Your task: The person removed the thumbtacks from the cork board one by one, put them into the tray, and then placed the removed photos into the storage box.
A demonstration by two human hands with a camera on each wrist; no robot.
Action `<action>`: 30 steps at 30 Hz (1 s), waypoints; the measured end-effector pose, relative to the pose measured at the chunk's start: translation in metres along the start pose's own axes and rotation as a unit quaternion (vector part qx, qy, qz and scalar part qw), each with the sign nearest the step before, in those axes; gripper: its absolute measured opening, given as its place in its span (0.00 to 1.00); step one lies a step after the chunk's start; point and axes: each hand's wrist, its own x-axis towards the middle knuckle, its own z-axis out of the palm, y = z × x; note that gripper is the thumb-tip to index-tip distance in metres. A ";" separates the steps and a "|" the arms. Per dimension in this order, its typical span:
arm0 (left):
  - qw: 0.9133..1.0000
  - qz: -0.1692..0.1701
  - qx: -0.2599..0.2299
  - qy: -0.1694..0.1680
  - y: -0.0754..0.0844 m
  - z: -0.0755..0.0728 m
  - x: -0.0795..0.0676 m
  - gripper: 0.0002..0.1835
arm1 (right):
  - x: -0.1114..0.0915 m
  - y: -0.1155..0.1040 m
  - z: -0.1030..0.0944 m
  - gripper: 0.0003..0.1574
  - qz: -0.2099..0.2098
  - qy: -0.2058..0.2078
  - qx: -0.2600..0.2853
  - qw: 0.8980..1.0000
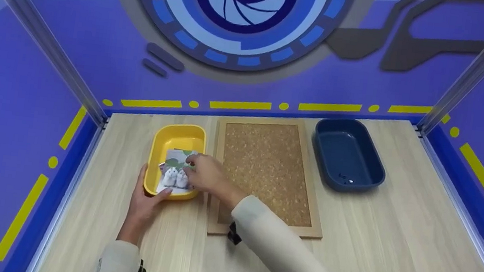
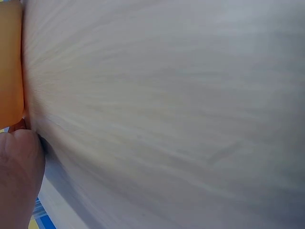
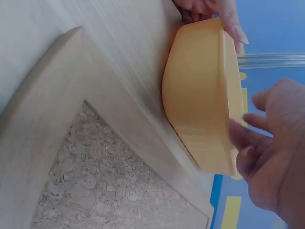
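Observation:
A yellow bin (image 1: 154, 157) stands at the left of the table, with picture cards in it. The top card (image 1: 174, 178) shows two white rabbit-like animals and green leaves. My left hand (image 1: 143, 207) grips the bin's near left corner, its thumb over the near rim and fingers along the outer wall. Over the bin's right side, my right hand (image 1: 207, 175) has loosely bent fingers at the top card. In the right wrist view, the right hand's fingers (image 3: 248, 138) hover at the bin's rim, and no card shows between them. The bin's wall hides the cards there.
A cork board (image 1: 265, 171) in a wooden frame lies right of the yellow bin, beneath my right forearm. Farther right stands a dark blue bin (image 1: 359, 159) with a few small dark pieces and a shiny one inside. Purple panels (image 1: 68, 50) enclose the table.

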 end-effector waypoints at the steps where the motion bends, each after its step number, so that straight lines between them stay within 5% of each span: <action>1: 1.000 0.000 -0.001 0.001 0.000 0.000 0.001 0.58 | -0.001 0.001 -0.001 0.24 -0.005 0.005 0.023 1.000; 9: 0.999 -0.016 -0.024 0.022 -0.001 -0.006 -0.001 0.55 | -0.019 0.017 -0.004 0.19 -0.030 0.039 0.120 0.992; 13: 0.999 -0.012 -0.042 0.028 -0.003 -0.007 -0.004 0.53 | -0.033 0.035 -0.013 0.20 -0.011 0.051 0.169 0.984; 22: 0.995 -0.014 -0.087 0.044 -0.001 0.001 -0.008 0.44 | -0.076 0.106 -0.061 0.19 -0.066 0.120 0.115 0.984; 27: 0.982 -0.042 -0.170 0.071 0.002 0.001 -0.018 0.44 | -0.112 0.146 -0.092 0.17 -0.051 0.155 0.097 0.982; 30: 0.979 -0.058 -0.175 0.087 0.004 0.003 -0.027 0.49 | -0.136 0.170 -0.109 0.16 -0.025 0.172 0.105 0.979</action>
